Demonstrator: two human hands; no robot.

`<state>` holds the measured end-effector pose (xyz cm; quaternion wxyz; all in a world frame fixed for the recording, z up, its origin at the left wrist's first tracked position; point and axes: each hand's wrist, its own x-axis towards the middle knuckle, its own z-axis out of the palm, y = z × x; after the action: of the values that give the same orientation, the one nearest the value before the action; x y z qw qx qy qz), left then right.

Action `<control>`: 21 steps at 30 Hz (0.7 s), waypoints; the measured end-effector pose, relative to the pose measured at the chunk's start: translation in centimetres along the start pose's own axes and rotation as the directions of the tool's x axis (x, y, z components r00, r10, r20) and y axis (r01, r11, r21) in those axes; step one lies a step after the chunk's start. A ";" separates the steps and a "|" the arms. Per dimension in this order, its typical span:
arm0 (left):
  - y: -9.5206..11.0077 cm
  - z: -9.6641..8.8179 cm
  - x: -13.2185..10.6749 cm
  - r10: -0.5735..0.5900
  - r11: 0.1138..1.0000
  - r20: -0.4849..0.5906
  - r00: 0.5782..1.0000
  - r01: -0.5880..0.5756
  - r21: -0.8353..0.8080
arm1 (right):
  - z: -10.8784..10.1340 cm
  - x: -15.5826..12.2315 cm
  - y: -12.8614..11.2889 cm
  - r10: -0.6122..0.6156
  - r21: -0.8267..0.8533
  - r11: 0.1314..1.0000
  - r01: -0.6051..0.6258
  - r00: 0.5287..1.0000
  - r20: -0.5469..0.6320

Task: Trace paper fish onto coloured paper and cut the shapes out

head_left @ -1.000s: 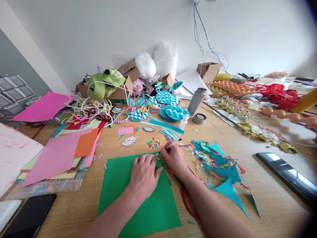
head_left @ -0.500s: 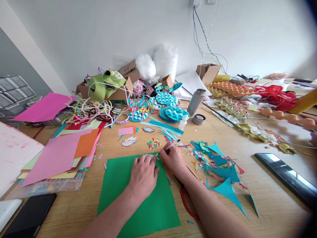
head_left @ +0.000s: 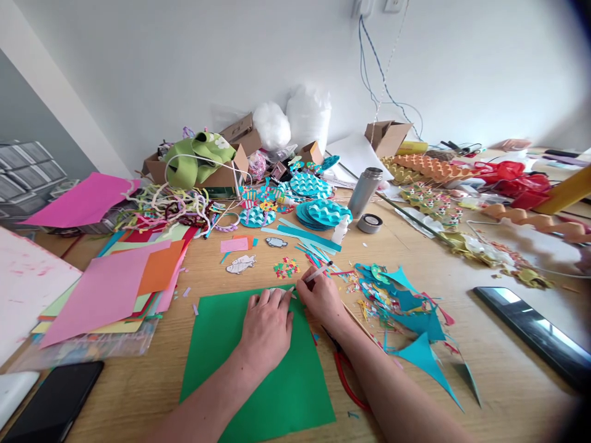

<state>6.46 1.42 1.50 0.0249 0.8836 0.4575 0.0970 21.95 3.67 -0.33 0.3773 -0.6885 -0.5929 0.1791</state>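
A sheet of green paper (head_left: 286, 394) lies in front of me. My left hand (head_left: 266, 326) rests flat near its upper edge, fingers stretched over a small white paper cut-out (head_left: 292, 294) that is mostly covered. Just to the right, my right hand (head_left: 321, 299) grips a pen (head_left: 325, 268) with a clear barrel, its tip down by the cut-out at the paper's top right corner. Red-handled scissors (head_left: 344, 378) lie partly under my right forearm. Beyond the sheet are a white paper fish (head_left: 241, 264), a grey paper fish (head_left: 276, 242) and a little heap of coloured bits (head_left: 287, 267).
Blue paper scraps (head_left: 420, 320) spread to the right, with a large phone (head_left: 530, 335) farther out. Coloured sheets (head_left: 104, 277) and a black phone (head_left: 55, 400) are at left. Behind stand a small white bottle (head_left: 340, 231), a metal flask (head_left: 364, 192) and blue wavy discs (head_left: 323, 214).
The pen in my right hand has shifted very slightly. My left hand stays in place on the green paper.
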 end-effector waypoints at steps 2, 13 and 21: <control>0.0 0.0 0.0 -0.001 1.000 -0.003 1.000 0.001 0.003 | 0.0 0.0 0.0 0.002 0.011 1.000 -0.002 1.000 0.004; 0.1 0.0 -0.1 -0.005 1.000 0.003 1.000 0.005 0.001 | 0.1 -0.1 -0.1 -0.027 0.048 0.999 0.027 1.000 0.015; 0.2 -0.1 -0.1 -0.010 1.000 0.003 1.000 0.010 0.012 | 0.0 -0.1 0.0 -0.018 0.040 0.999 0.017 1.000 0.022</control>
<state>6.57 1.18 1.65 0.0209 0.8816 0.4623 0.0928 21.90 3.58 -0.33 0.3859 -0.6736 -0.5993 0.1955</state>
